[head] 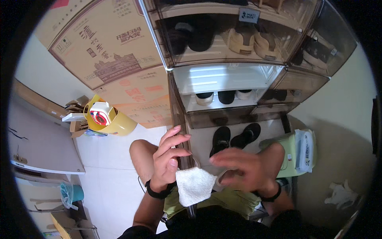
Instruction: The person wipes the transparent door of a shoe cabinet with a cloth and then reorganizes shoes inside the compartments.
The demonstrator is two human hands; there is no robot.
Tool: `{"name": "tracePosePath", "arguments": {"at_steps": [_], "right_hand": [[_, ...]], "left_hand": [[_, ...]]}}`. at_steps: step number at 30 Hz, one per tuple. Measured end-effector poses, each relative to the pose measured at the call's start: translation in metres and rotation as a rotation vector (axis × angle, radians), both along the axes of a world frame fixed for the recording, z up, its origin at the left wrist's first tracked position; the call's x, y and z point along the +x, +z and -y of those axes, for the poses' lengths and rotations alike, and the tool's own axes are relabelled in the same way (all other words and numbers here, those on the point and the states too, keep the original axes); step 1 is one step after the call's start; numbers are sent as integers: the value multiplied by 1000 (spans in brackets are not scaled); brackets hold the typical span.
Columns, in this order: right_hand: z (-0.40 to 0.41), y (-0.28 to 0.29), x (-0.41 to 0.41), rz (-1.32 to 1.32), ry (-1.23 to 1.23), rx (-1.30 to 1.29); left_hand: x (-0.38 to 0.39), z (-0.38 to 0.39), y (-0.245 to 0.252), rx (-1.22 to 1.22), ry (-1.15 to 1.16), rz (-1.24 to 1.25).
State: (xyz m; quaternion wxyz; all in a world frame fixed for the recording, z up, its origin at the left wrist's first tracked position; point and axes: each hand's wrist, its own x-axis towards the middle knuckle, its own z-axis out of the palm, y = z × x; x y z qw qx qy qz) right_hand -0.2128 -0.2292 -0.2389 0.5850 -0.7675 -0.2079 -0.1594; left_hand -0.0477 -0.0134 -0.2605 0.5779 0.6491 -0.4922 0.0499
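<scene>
A brown see-through door [178,113] of the shoe cabinet stands swung out towards me, and a white cloth [195,185] hangs over its near edge. My left hand [170,155] is beside the door's left face, fingers spread; whether its fingertips touch the door cannot be told. My right hand [243,170], blurred, is to the right of the cloth with its fingers apart and nothing seen in it. Behind the door, the white compartment [220,79] is uncovered, with several shoes [226,97] in its lower part.
Closed shoe compartments [226,35] rise above. Black shoes [220,139] stand on the floor below the cabinet. Cardboard boxes [119,38] and a yellow bucket [124,122] are at the left. A light green bin [289,149] stands at the right, near my knee.
</scene>
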Motion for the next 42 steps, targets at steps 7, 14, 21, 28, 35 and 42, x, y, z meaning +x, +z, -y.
{"name": "tracePosePath", "arguments": {"at_steps": [7,14,21,28,35,42], "right_hand": [[-41,-9,-6,308,-212,-318],[-45,-22,-11,398,-364,-296],[-20,-21,-30,419,-387,-216],[-11,-67,-56,211,-522,394],[29,-81,-74,-56,-842,1015],[40,-85,-65,109,-470,1081]], "left_hand": [[-3,10,-4,10,31,33],[-18,18,-3,52,90,54],[-23,27,0,85,93,67],[-18,33,0,112,117,115],[-18,33,0,135,107,136],[-22,26,9,106,146,78]]}}
